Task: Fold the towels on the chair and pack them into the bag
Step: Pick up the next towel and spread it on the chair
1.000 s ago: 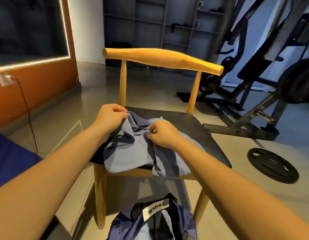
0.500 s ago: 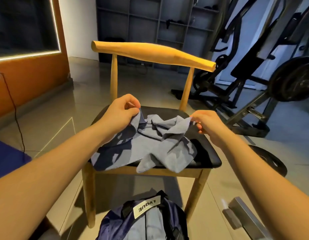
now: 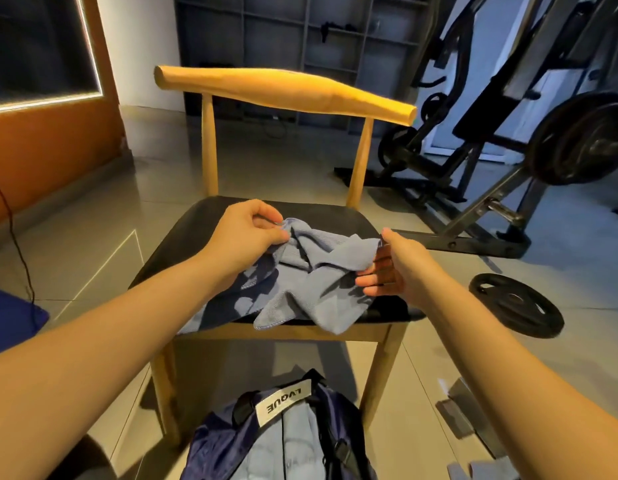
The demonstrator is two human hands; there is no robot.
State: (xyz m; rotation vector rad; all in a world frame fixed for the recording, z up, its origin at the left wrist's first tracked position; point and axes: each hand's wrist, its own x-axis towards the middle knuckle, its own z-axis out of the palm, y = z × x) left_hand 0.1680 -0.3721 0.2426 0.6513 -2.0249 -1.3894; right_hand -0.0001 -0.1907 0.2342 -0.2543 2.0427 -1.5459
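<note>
Towel stretched across chair as right hand's grip loosens

Half a second on, the left hand [image 3: 247, 233] still pinches the blue towel [image 3: 321, 271] at its far-left corner, while the right hand [image 3: 397, 268], which had pinched the opposite corner, now has its fingers uncurled and nearly straight against that edge, thumb raised. The crumpled towel stays on the black seat [image 3: 183, 244] of the wooden chair [image 3: 287, 88]. Its long axis runs left to right between the hands, and two flaps point down over the front edge. The navy bag [image 3: 214, 441] lies open on the glossy tiled floor [image 3: 93, 237] just before the chair, with pale blue cloth inside. A weight plate [image 3: 515, 304] lies to the right, near a weight machine [image 3: 491, 140]. Grey shelves [image 3: 300, 36] stand behind and an orange wall [image 3: 41, 140] is on the left.
</note>
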